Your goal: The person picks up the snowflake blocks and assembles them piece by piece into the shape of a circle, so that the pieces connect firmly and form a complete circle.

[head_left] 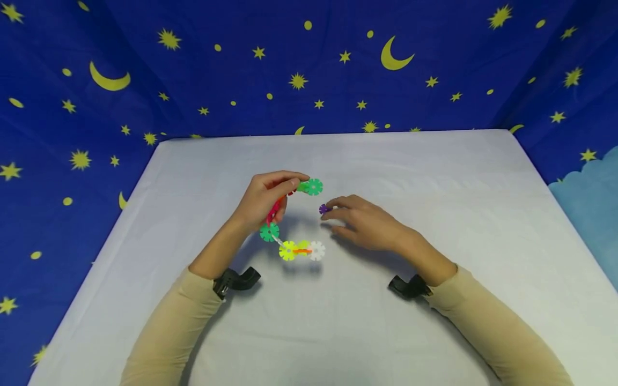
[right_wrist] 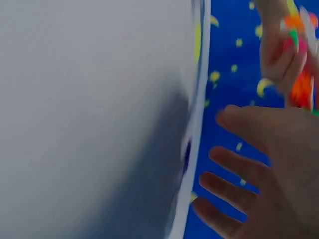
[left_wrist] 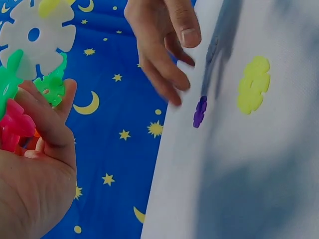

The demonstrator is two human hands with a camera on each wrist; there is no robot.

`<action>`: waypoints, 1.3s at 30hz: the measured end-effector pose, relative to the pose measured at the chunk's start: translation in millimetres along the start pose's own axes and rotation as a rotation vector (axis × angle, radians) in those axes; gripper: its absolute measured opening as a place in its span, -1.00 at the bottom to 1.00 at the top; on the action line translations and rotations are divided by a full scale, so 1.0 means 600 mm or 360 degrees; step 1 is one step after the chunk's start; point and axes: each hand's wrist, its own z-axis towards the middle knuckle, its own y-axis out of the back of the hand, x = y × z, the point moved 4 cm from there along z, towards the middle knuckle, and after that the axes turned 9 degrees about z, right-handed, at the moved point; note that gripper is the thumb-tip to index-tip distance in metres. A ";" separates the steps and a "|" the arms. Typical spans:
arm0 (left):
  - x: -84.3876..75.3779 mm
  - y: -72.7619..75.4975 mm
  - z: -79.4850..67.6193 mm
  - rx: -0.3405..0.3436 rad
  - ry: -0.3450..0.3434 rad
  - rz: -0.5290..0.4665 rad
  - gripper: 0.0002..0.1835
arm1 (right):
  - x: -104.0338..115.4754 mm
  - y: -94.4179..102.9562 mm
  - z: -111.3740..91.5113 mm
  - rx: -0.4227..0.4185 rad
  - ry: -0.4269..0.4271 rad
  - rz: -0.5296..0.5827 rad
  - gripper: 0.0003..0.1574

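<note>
My left hand (head_left: 267, 198) holds a curved chain of interlocking notched plastic discs above the table, pinched near its far end. A green disc (head_left: 314, 186) forms that end; another green disc (head_left: 269, 232), a yellow disc (head_left: 287, 251) and a white disc (head_left: 317, 251) hang lower. Pink and red pieces are partly hidden by the fingers. My right hand (head_left: 364, 221), its fingers spread and holding nothing, hovers over a purple disc (left_wrist: 200, 112) that lies on the table. Also on the tabletop is a loose yellow disc (left_wrist: 254, 84), mostly behind the chain in the head view.
A white cloth covers the table (head_left: 367, 327). Behind it hangs a blue curtain (head_left: 270, 64) with yellow stars and moons. Black wrist mounts (head_left: 238, 281) stick out below both wrists. Light blue fabric (head_left: 591, 209) shows at the right edge.
</note>
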 end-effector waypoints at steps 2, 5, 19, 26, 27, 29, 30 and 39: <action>0.001 -0.003 0.000 -0.0001 0.0003 0.0023 -0.69 | 0.023 -0.021 0.002 0.0125 0.0111 -0.0153 -0.53; 0.002 -0.006 0.001 -0.0011 -0.0001 0.0041 -0.70 | 0.048 -0.048 0.000 0.0328 0.0170 -0.0235 -0.53; 0.004 -0.010 0.002 0.0000 -0.0014 0.0018 -0.69 | 0.003 -0.028 -0.023 0.0485 -0.0134 -0.0214 -0.20; 0.008 -0.013 0.002 0.0015 0.0013 -0.0018 -0.69 | -0.032 0.016 -0.034 0.0458 -0.0372 -0.0136 -0.25; 0.009 -0.014 0.002 0.0017 0.0015 -0.0022 -0.69 | -0.037 0.022 -0.037 0.0450 -0.0397 -0.0138 -0.26; 0.010 -0.015 0.002 0.0020 0.0017 -0.0030 -0.70 | -0.047 0.031 -0.041 0.0438 -0.0434 -0.0146 -0.28; 0.010 -0.015 0.002 0.0020 0.0017 -0.0029 -0.70 | -0.051 0.035 -0.042 0.0437 -0.0442 -0.0150 -0.28; 0.011 -0.019 0.001 0.0029 0.0003 -0.0034 -0.71 | -0.066 0.060 -0.042 0.0201 -0.0385 -0.0165 -0.51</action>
